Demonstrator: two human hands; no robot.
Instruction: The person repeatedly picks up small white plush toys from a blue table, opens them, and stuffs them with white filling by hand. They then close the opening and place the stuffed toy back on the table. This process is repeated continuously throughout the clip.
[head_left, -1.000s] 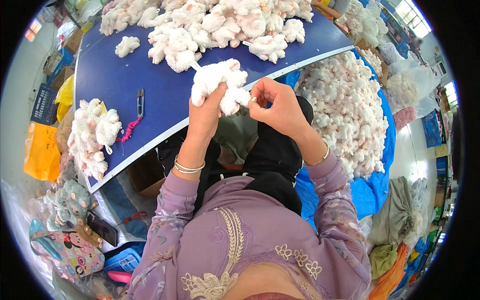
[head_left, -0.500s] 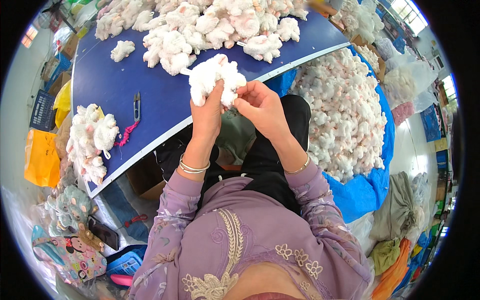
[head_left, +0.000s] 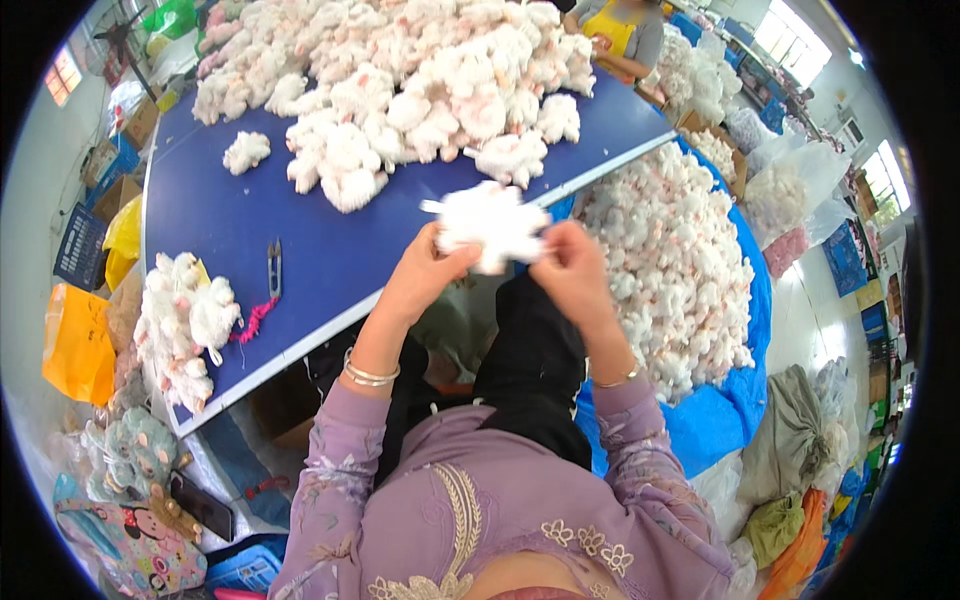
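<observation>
Over the near edge of the blue table [head_left: 215, 205], a small white plush toy [head_left: 487, 225] is held up in front of me, smeared by motion. My left hand [head_left: 432, 268] grips its left side, thumb across the lower part. At its right edge my right hand [head_left: 572, 268] is closed in a pinch on the plush; the fingertips are blurred. A white tag sticks out at the toy's upper left. A large heap of similar white plush toys [head_left: 430, 85] covers the far part of the table, and one lone plush [head_left: 246, 152] lies left of it.
A smaller pile of plush toys [head_left: 180, 325] sits at the table's left corner, beside thread snips [head_left: 274, 268] with a pink cord. At my right stands a big blue sack [head_left: 715, 410] full of white plush pieces. Another person [head_left: 620, 40] in a yellow apron is beyond the table.
The plush and both hands have moved right and lower in view, and the toy looks turned. The view has tilted up, so a person beyond the table now shows.
</observation>
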